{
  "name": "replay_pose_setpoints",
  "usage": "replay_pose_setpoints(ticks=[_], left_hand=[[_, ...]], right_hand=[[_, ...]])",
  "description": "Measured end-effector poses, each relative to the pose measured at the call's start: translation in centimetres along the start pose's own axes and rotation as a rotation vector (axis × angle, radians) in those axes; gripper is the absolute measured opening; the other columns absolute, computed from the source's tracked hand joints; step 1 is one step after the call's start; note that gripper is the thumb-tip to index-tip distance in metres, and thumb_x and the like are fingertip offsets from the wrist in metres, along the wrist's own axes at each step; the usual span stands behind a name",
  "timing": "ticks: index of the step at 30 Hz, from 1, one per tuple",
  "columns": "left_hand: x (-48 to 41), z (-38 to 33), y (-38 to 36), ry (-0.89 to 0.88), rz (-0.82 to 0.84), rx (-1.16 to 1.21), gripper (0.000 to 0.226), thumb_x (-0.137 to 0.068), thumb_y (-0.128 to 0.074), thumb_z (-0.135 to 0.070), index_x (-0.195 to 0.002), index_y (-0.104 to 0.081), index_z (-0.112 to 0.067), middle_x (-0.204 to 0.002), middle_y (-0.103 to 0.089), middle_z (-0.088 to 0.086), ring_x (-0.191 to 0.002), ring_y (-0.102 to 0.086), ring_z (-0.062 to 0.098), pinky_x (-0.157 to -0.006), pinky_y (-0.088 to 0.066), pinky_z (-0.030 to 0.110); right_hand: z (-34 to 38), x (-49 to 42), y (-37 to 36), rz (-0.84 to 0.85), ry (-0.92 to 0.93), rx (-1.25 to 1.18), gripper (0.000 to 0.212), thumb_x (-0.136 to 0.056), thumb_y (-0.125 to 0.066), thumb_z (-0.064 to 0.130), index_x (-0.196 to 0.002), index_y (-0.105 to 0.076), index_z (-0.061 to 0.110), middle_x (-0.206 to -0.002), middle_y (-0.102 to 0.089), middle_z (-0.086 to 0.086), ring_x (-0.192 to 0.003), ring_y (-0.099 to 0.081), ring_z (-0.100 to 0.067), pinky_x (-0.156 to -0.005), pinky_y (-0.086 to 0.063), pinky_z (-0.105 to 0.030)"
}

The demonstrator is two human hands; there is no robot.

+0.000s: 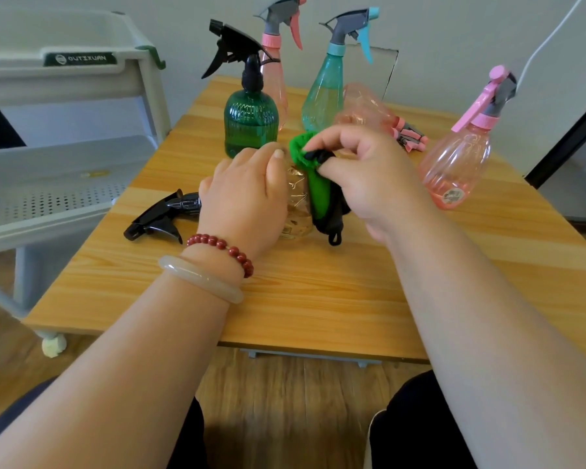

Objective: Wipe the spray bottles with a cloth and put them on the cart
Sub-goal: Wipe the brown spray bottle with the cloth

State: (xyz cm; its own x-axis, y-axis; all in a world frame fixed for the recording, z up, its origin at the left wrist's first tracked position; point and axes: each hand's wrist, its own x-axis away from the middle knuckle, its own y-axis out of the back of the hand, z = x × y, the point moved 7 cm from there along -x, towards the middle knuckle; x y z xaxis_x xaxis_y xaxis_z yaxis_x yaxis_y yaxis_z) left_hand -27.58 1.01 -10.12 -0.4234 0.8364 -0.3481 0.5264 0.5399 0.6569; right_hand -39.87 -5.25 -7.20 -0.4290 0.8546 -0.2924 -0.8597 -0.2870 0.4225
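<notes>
A clear amber spray bottle (296, 201) with a black trigger head (163, 216) lies on its side on the wooden table (318, 292). My left hand (247, 194) grips its body from above. My right hand (362, 164) pinches a green and black cloth (313, 184) that drapes over the bottle's right end. Behind stand a dark green bottle (249, 120), a tall pink bottle (278, 52) and a teal bottle (329, 86). Another pink bottle (369, 110) lies on its side, and a round pink bottle (457, 164) stands at the right.
A pale grey cart (65, 184) with perforated shelves stands just left of the table. A white wall and a white cable (552, 35) are behind. My knees show below the table's front edge.
</notes>
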Motion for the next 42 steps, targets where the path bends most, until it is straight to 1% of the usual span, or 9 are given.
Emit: replay_pose_setpoints(ticks=[4,8,15,21,27,32,36,38,42], left_hand=[[-0.1,0.1,0.0,0.010,0.008,0.013,0.043,-0.108,-0.020,-0.028,-0.136,-0.053,-0.030,-0.133,-0.055,-0.003,-0.126,-0.043,0.021,-0.101,-0.027,0.039],[-0.2,0.2,-0.1,0.026,0.011,0.006,0.045,-0.108,-0.018,-0.029,-0.137,-0.052,-0.029,-0.134,-0.055,-0.001,-0.127,-0.044,0.023,-0.105,-0.028,0.043],[-0.2,0.2,0.0,0.022,0.011,0.000,0.045,-0.107,-0.018,-0.028,-0.138,-0.051,-0.029,-0.135,-0.054,-0.001,-0.127,-0.043,0.022,-0.102,-0.029,0.041],[-0.2,0.3,-0.1,0.029,0.010,0.008,0.045,-0.107,-0.018,-0.028,-0.137,-0.052,-0.029,-0.130,-0.055,-0.001,-0.125,-0.045,0.022,-0.104,-0.030,0.043],[-0.2,0.3,0.0,0.029,0.008,0.015,0.045,-0.108,-0.017,-0.028,-0.137,-0.052,-0.028,-0.127,-0.056,0.000,-0.122,-0.046,0.023,-0.101,-0.030,0.042],[-0.2,0.2,-0.1,0.020,0.007,0.012,0.045,-0.107,-0.018,-0.028,-0.133,-0.054,-0.028,-0.113,-0.050,-0.007,-0.118,-0.047,0.021,-0.097,-0.029,0.040],[-0.2,0.3,-0.1,0.024,0.007,0.002,0.045,-0.107,-0.017,-0.029,-0.135,-0.053,-0.027,-0.124,-0.055,-0.001,-0.120,-0.046,0.023,-0.099,-0.030,0.042],[-0.3,0.3,-0.2,0.022,0.012,0.003,0.045,-0.107,-0.017,-0.029,-0.134,-0.053,-0.028,-0.118,-0.053,-0.003,-0.119,-0.047,0.023,-0.099,-0.030,0.042],[-0.3,0.4,-0.2,0.016,0.013,0.009,0.044,-0.107,-0.018,-0.029,-0.134,-0.054,-0.028,-0.118,-0.054,-0.003,-0.119,-0.047,0.023,-0.099,-0.029,0.043]], right_hand=[[-1.2,1.5,0.0,0.062,-0.058,-0.141,0.041,-0.087,-0.061,-0.007,-0.072,-0.069,0.030,-0.086,-0.068,0.013,-0.077,-0.065,0.001,-0.067,-0.053,-0.015],[-1.0,0.4,0.1,-0.013,-0.033,-0.143,0.037,-0.089,-0.060,-0.005,-0.078,-0.068,0.030,-0.092,-0.068,0.010,-0.079,-0.065,0.000,-0.069,-0.053,-0.018],[-3.2,2.7,0.0,0.116,-0.096,-0.145,0.048,-0.084,-0.066,-0.006,-0.062,-0.073,0.036,-0.074,-0.072,0.018,-0.077,-0.068,-0.003,-0.073,-0.055,-0.022],[-2.6,1.6,0.0,0.031,-0.104,-0.186,0.038,-0.085,-0.065,-0.007,-0.072,-0.068,0.028,-0.079,-0.068,0.013,-0.073,-0.067,-0.003,-0.066,-0.054,-0.020],[-3.5,2.7,0.3,0.103,-0.202,0.049,0.039,-0.082,-0.069,-0.003,-0.065,-0.066,0.032,-0.082,-0.068,0.015,-0.089,-0.067,-0.016,-0.089,-0.056,-0.039],[-2.6,0.5,-0.2,-0.028,-0.192,0.081,0.035,-0.090,-0.062,0.001,-0.077,-0.062,0.034,-0.087,-0.062,0.018,-0.085,-0.062,-0.007,-0.073,-0.053,-0.020],[-4.0,1.0,-0.3,0.049,-0.245,0.181,0.032,-0.086,-0.065,0.002,-0.073,-0.062,0.031,-0.082,-0.064,0.014,-0.083,-0.063,-0.014,-0.080,-0.055,-0.031],[-4.4,1.1,-0.3,0.100,-0.291,0.207,0.030,-0.084,-0.066,0.001,-0.071,-0.063,0.028,-0.081,-0.066,0.010,-0.085,-0.065,-0.018,-0.081,-0.056,-0.034],[-3.9,-0.3,-0.3,-0.008,-0.239,0.357,0.032,-0.087,-0.057,-0.001,-0.074,-0.060,0.029,-0.084,-0.062,0.010,-0.085,-0.061,-0.017,-0.062,-0.046,-0.020]])
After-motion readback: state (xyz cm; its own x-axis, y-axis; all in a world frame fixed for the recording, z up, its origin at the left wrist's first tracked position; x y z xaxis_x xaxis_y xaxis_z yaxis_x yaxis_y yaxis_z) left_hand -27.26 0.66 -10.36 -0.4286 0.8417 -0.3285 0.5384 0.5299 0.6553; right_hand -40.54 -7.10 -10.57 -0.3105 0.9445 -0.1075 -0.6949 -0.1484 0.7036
